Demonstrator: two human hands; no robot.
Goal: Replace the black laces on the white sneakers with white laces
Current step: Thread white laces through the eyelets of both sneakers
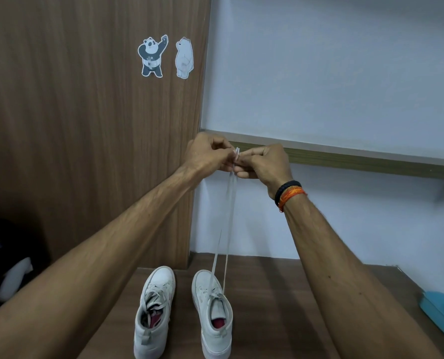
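Brown wood panelling (86, 125) fills the left of the head view, with two bear stickers (166, 58) stuck on it, and a pale wall (332, 73) with a shelf edge (358, 159) runs to the right. Below is a dark wooden table (267, 294) carrying two white sneakers side by side, toes pointing away. On the left sneaker (154, 314) a white lace sits loosely. From the upper eyelets of the right sneaker (213, 320) two strands of white lace (227, 216) rise taut to the hands, which are held high, near the shelf.

Both hands meet at the lace tips — the left hand (208, 154) has its fingers curled and pinches the ends, and the right hand (265, 164) pinches them from the other side, so the two tips stand together between the fingertips. Black and orange bands (289, 194) circle the right wrist.

At the table's right edge lies a blue case (441, 314); something dark (5, 268) sits at far left — too dim to tell.
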